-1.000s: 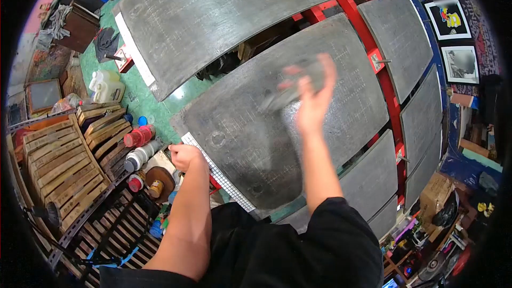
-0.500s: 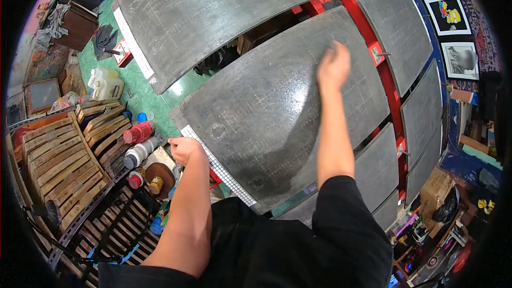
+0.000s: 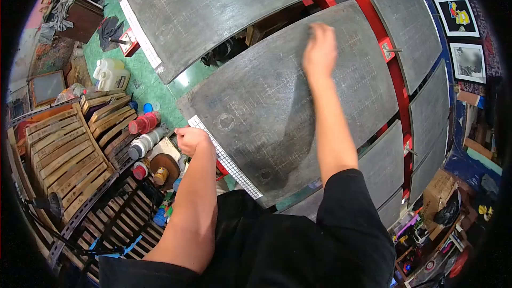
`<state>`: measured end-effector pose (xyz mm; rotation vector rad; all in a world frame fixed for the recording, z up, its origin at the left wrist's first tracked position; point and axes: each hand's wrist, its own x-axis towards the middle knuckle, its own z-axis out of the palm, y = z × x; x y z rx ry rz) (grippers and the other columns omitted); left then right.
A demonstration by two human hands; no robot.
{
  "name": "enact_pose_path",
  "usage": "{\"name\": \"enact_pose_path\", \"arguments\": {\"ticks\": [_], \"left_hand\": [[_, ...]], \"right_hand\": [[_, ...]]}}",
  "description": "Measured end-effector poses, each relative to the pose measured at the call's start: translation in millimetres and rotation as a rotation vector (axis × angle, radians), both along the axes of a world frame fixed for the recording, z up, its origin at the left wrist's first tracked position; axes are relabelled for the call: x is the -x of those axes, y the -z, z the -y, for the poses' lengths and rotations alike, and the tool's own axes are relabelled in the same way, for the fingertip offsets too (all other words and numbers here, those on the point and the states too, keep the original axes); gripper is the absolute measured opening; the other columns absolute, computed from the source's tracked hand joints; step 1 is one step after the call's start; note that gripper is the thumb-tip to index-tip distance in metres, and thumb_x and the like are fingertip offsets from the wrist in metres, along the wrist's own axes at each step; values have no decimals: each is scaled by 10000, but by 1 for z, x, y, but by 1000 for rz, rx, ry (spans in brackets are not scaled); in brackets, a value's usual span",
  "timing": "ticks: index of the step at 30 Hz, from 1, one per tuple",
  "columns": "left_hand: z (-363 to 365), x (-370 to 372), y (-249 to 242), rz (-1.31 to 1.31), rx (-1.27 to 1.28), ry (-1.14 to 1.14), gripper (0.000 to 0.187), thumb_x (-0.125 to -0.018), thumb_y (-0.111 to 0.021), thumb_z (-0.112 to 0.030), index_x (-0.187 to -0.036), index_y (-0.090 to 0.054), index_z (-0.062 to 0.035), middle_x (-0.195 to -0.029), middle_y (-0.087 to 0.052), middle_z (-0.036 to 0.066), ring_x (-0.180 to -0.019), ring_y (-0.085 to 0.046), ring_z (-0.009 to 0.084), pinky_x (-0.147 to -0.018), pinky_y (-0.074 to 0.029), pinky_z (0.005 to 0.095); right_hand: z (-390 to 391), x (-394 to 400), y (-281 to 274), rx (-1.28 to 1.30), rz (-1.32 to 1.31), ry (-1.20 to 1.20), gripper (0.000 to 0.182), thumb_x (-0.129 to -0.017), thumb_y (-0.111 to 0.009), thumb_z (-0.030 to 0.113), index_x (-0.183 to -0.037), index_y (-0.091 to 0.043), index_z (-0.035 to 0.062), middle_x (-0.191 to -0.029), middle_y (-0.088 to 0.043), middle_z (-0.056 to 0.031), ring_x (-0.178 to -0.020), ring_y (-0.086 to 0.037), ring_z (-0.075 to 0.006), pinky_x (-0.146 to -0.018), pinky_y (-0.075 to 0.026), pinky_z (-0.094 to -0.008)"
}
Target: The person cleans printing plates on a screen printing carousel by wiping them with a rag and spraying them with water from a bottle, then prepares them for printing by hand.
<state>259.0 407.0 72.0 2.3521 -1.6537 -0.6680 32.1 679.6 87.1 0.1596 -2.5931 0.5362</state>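
My right hand [image 3: 320, 50] is over the upper part of a dark grey board [image 3: 256, 106], fingers stretched out and slightly blurred, holding nothing I can see. Whether its palm touches the surface cannot be made out. At the board's left edge is my left hand [image 3: 192, 141], its fingers curled closed beside a white gridded strip [image 3: 226, 157]. What those fingers hold, if anything, is hidden. The board's surface bears pale scratch-like marks and a faint ring.
More grey boards [image 3: 213, 10] lie beyond and to the right, along a red frame [image 3: 397, 82]. Left are wooden frames [image 3: 66, 154], a red bottle [image 3: 144, 122], a white bottle [image 3: 146, 143] and a jug [image 3: 112, 74]. Pictures [image 3: 456, 16] stand far right.
My right hand has moved left and slightly up over the board. My left hand remains closed by the board's left edge. The whole view has shifted slightly to the right.
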Motion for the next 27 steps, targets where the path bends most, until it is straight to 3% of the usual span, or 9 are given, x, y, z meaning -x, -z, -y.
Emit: {"name": "enact_pose_path", "arguments": {"ticks": [6, 8, 15, 17, 19, 22, 23, 24, 27], "left_hand": [[1, -3, 2, -44, -20, 8, 562, -1069, -380, -433, -1002, -824, -94, -1053, -790, 142, -1044, -697, 408, -951, -503, 522], [8, -11, 22, -90, -4, -26, 566, -1071, -375, -429, -1005, -826, -94, -1080, -784, 158, -1063, -691, 416, -970, -497, 524], [-3, 2, -11, -54, -87, -18, 586, -1075, -360, -449, -975, -826, -109, -1094, -776, 173, -1054, -679, 430, -968, -495, 529], [0, 2, -1, -38, -68, -28, 585, -1075, -358, -450, -977, -823, -108, -1099, -775, 172, -1055, -680, 428, -967, -496, 530], [2, 3, 1, -15, -45, -37, 585, -1075, -356, -452, -979, -820, -108, -1104, -774, 172, -1055, -681, 427, -966, -497, 531], [1, 1, 5, -12, -24, -69, 558, -1070, -375, -444, -1013, -815, -105, -1100, -778, 163, -1058, -687, 416, -971, -502, 534], [9, -11, 43, -16, -20, -59, 558, -1070, -375, -444, -1013, -815, -105, -1100, -778, 163, -1058, -687, 416, -971, -502, 534], [22, -29, 101, 238, 419, 249, 363, -945, -541, -400, -837, -740, -116, -829, -680, 119, -791, -661, 369, -727, -496, 507], [18, -34, 55, 20, 13, 436, 535, -1070, -382, -427, -1005, -822, -129, -1088, -780, 158, -1060, -688, 418, -968, -505, 533]], "right_hand": [[163, -143, -37, 617, 643, -1138, 393, -879, -635, -6, -1245, -710, 115, -1334, -663, -139, -1300, -599, -343, -1133, -466, -453], [165, -150, -60, 804, 749, -1174, 396, -878, -645, 2, -1252, -712, 116, -1339, -667, -135, -1301, -604, -337, -1139, -462, -453], [13, -51, -23, 483, -11, 196, 342, -909, -573, -6, -1224, -691, 53, -1311, -661, -172, -1257, -607, -396, -1127, -454, -493], [37, -51, 2, 70, -72, 76, 326, -908, -598, -12, -1208, -700, 64, -1281, -675, -169, -1280, -595, -387, -1121, -452, -493], [97, -70, 30, 199, -53, -176, 294, -930, -542, 52, -1164, -719, 71, -1288, -667, -154, -1303, -565, -370, -1121, -445, -490], [210, -134, -4, 404, 825, -797, 262, -933, -598, 126, -1153, -739, 109, -1253, -680, -144, -1213, -623, -350, -1090, -478, -434], [222, -154, 6, 660, 464, -1220, 300, -896, -672, 117, -1190, -731, 102, -1279, -683, -141, -1255, -613, -347, -1099, -483, -433], [229, -162, -11, 773, 624, -1264, 318, -892, -690, 115, -1207, -725, 92, -1295, -684, -138, -1265, -613, -343, -1105, -483, -438], [199, -153, -67, 940, 681, -1089, 322, -904, -698, 107, -1224, -718, 81, -1315, -685, -132, -1271, -621, -331, -1113, -478, -447]]}}
